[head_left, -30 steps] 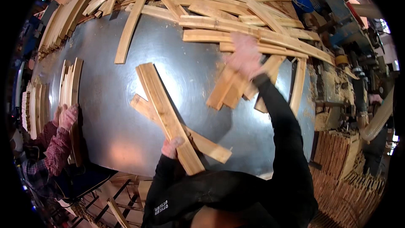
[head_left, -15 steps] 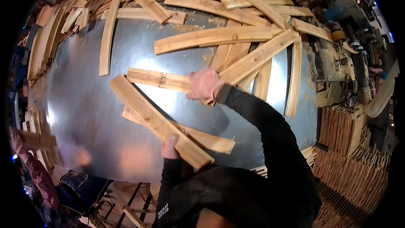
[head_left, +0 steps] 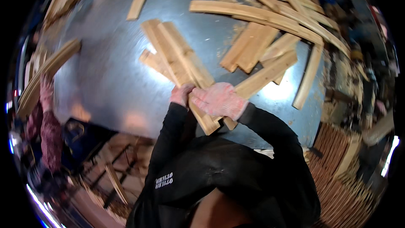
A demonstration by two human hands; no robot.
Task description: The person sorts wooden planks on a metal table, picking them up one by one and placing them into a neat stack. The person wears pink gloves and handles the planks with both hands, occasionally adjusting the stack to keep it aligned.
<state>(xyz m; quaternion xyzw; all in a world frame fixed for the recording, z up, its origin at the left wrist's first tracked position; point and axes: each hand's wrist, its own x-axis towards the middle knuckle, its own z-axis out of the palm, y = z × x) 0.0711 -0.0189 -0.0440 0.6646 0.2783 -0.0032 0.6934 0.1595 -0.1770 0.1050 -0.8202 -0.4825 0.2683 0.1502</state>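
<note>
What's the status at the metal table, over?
Left hand and right hand, both gloved, closed on the stack of wooden slats. Stack lies on the metal table. Loose slats crowd the right.

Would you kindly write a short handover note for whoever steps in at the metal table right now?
Left hand: gloved, gripping the near end of the stack of wooden slats.
Right hand: gloved, laid over the same end, pressing the slats together.
The stack lies diagonally on the metal table.
Done: several slats are gathered side by side.
Left: loose slats lie scattered to the right and along the far edge.
A co-worker's hand handles slats at the left edge.
</note>
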